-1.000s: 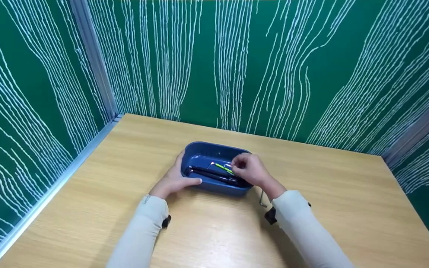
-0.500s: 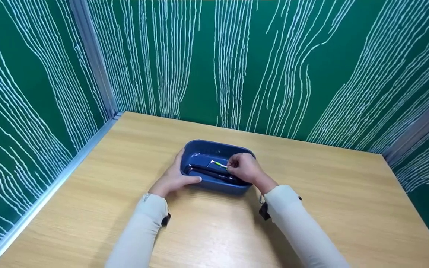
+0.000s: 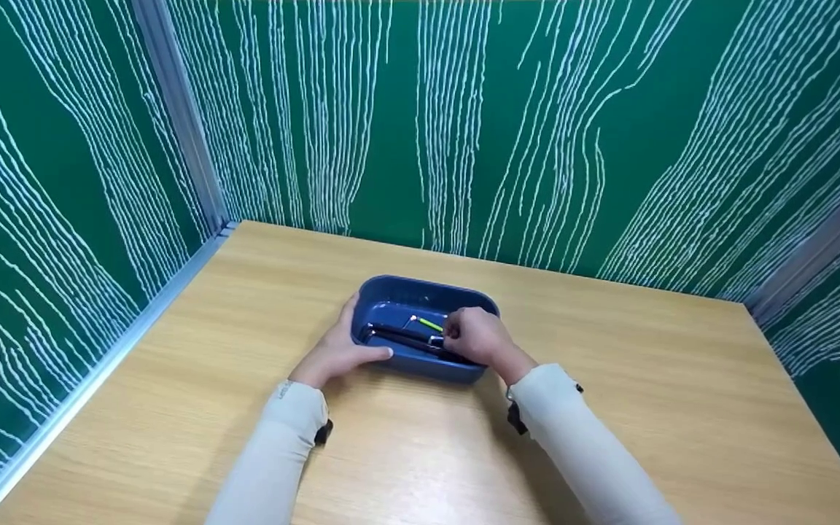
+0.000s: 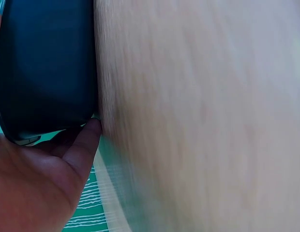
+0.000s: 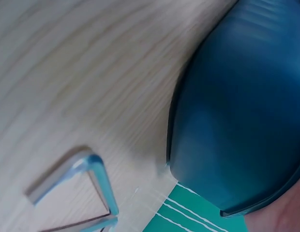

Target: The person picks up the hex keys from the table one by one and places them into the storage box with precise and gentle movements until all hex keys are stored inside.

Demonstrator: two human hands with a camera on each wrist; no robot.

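Observation:
A dark blue oval plastic box (image 3: 420, 368) stands on the table. My left hand (image 3: 340, 351) grips its left end, with the thumb along the front wall. In the left wrist view, fingers of that hand lie at the lower edge of the box (image 4: 48, 63). My right hand (image 3: 480, 335) reaches into the right half, fingers curled. A small silvery piece (image 3: 435, 340) shows between its fingertips, the rest hidden by the hand. Inside lie long shiny black rods (image 3: 402, 336) and a thin yellow-green stick (image 3: 429, 323), its right end behind the right hand.
A bent metal rod (image 5: 99, 179) lies on the wooden table (image 3: 289, 277) right of the box, mostly hidden under the right wrist in the head view. Green walls with white lines (image 3: 405, 146) stand behind and at both sides.
My right hand has moved slightly left, from the yellow-green stick toward the black rods. The silvery piece now shows lower, beside the rods. The left hand keeps its place on the box.

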